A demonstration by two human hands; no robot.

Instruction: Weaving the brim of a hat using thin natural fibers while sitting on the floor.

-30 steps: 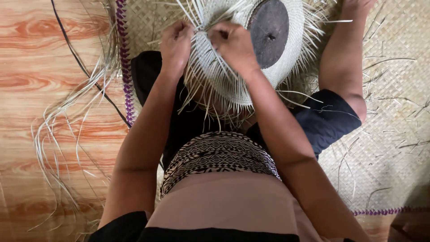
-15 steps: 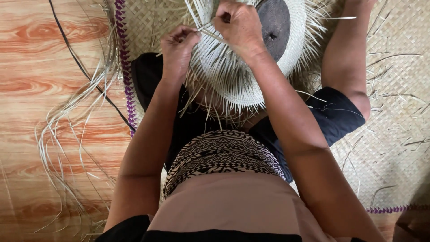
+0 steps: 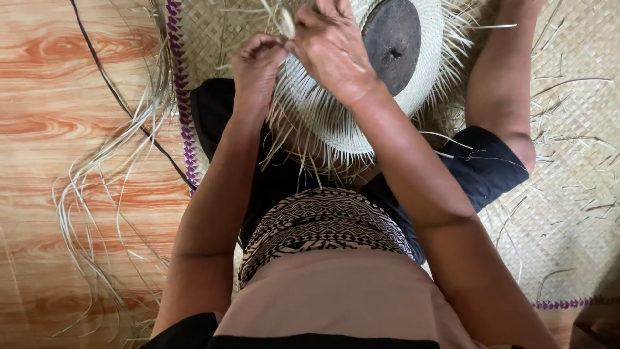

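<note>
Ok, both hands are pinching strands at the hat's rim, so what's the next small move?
Probably fold the strand pinched by the right hand across the next upright straw, while the left hand steadies the woven hat. Loose straw ends stick out all round the rim, so that edge looks unfinished.

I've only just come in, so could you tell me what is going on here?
A person sits on a woven mat with a pale, half-woven round piece in their lap, loose strand ends sticking out all around it. A dark round block lies inside it. The left hand and right hand meet at its rim, pinching thin strands between the fingers. More loose fibres trail over the wooden floor beside the mat.
</note>
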